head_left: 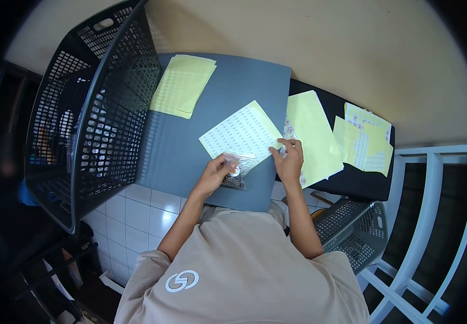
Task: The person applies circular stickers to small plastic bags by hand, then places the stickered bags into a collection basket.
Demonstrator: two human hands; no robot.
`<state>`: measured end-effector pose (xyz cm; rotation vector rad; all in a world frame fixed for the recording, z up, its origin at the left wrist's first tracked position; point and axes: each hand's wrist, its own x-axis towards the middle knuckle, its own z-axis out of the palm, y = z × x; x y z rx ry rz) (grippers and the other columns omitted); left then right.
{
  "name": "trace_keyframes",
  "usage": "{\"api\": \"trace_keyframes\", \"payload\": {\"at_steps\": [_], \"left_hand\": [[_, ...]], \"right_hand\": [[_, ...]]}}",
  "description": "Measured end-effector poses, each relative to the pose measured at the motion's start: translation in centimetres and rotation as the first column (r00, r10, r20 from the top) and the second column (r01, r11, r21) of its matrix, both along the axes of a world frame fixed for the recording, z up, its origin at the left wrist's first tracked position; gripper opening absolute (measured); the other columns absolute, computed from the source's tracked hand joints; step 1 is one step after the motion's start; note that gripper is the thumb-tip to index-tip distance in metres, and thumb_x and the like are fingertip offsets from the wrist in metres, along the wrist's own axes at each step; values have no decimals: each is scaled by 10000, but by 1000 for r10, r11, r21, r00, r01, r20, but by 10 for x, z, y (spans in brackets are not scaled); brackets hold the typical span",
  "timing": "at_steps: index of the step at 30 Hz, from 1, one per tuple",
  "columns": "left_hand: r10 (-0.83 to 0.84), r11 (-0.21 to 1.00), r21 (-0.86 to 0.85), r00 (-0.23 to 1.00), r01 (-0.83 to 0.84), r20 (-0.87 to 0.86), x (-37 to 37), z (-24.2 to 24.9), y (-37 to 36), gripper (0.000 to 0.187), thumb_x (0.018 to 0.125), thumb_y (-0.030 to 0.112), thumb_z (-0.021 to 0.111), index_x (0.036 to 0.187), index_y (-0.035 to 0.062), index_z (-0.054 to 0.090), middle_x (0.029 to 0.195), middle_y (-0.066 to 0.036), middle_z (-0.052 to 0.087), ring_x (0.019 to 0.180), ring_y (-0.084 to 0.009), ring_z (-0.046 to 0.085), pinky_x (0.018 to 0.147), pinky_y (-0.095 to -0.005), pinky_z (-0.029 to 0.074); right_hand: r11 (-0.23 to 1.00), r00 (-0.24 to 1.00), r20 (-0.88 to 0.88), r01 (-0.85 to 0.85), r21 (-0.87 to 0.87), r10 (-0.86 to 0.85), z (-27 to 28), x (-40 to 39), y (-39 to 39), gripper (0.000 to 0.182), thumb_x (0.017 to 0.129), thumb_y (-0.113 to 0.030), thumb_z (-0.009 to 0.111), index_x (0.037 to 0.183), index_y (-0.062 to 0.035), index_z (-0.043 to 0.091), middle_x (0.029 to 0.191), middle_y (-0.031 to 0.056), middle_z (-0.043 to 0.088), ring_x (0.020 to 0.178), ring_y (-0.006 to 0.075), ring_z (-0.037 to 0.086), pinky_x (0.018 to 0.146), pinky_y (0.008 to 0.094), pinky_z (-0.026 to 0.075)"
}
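Observation:
My left hand (214, 174) is closed on a small clear plastic bag (235, 181) with dark contents and a round white label on its front. Behind the bag, a sheet of small printed labels (242, 128) lies tilted on the grey table (179, 151). At the sheet's right corner is my right hand (289, 157), thumb and index finger bent towards each other; whether anything is between them is too small to tell. Yellow backing paper shows along the edges of the sheet.
A large dark basket (109, 108) stands on the left. Yellow sheets (184, 86) lie at the table's back left. On a black surface (371, 186) to the right are more yellow sheets (312, 135) and label pieces (377, 146). A grey basket (360, 243) sits low at the right.

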<state>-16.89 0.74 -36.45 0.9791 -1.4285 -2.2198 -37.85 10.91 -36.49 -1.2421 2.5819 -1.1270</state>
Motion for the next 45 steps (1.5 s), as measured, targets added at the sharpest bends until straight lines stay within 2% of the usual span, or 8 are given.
{"api": "trace_keyframes", "payload": {"at_steps": [1, 8, 13, 26, 29, 35, 40, 45], "left_hand": [[-31, 999, 21, 999, 31, 7, -4, -1, 2, 266, 942, 162, 580, 1130, -25, 605, 1010, -34, 625, 908, -100, 529, 808, -257, 433], [-67, 997, 42, 998, 67, -8, -16, -5, 9, 302, 941, 188, 593, 1151, -29, 605, 1039, -39, 628, 921, -95, 527, 826, -252, 426], [-56, 997, 54, 998, 55, 23, -16, -3, 9, 312, 935, 190, 602, 1151, -35, 603, 1046, -45, 631, 936, -99, 536, 841, -254, 426], [13, 999, 37, 1000, -13, -7, -16, -7, 9, 315, 947, 197, 583, 1157, -37, 591, 1029, -65, 635, 932, -109, 550, 843, -262, 437], [115, 987, 110, 993, -115, 5, -12, -5, 3, 306, 951, 206, 577, 1144, -32, 592, 1019, -73, 635, 922, -111, 552, 840, -265, 441], [303, 952, 26, 953, -304, 13, 14, -2, -24, 263, 962, 166, 546, 1149, -19, 558, 1026, -87, 629, 921, -133, 593, 821, -284, 490], [316, 949, 82, 918, -306, -239, 18, 61, -25, 229, 956, 90, 516, 1163, -3, 491, 1064, -118, 610, 977, -216, 653, 841, -331, 555], [340, 908, -146, 895, -393, -289, 1, 114, -19, 107, 951, 103, 546, 1007, 12, 541, 1002, -79, 601, 910, -103, 577, 790, -253, 470]], "right_hand": [[998, 984, 176, 48, -39, -40, -4, -3, 4, 353, 707, -105, 779, 1024, 0, 667, 969, 146, 569, 809, 280, 578, 696, 376, 476], [992, 979, 179, 114, -59, -102, -13, -5, 10, 339, 709, -78, 773, 1020, 8, 666, 912, 141, 609, 719, 246, 612, 681, 347, 494], [963, 896, 409, 241, -123, -172, -25, -4, 6, 240, 735, -81, 760, 929, 37, 684, 796, 139, 688, 632, 202, 647, 616, 307, 513], [965, 882, 425, 254, -65, -203, -11, -4, 2, 125, 740, -59, 735, 777, 30, 656, 737, 123, 678, 658, 197, 656, 638, 294, 517], [937, 931, 362, 157, -314, -35, -22, -9, 4, 106, 707, -8, 730, 754, 33, 644, 863, 125, 634, 771, 210, 632, 681, 288, 512], [892, 665, 745, 302, -335, 55, -4, -10, 6, 113, 821, -28, 687, 879, 15, 601, 843, 52, 610, 653, 110, 578, 574, 220, 483], [895, 594, 766, 165, -414, 245, 63, 19, -20, 332, 821, -11, 667, 1118, 19, 523, 876, 83, 613, 698, 108, 568, 628, 232, 480], [827, 460, 736, 6, -562, 497, 134, 69, -51, 606, 784, 19, 692, 1293, 19, 363, 899, 108, 622, 767, 127, 594, 737, 251, 487]]}}
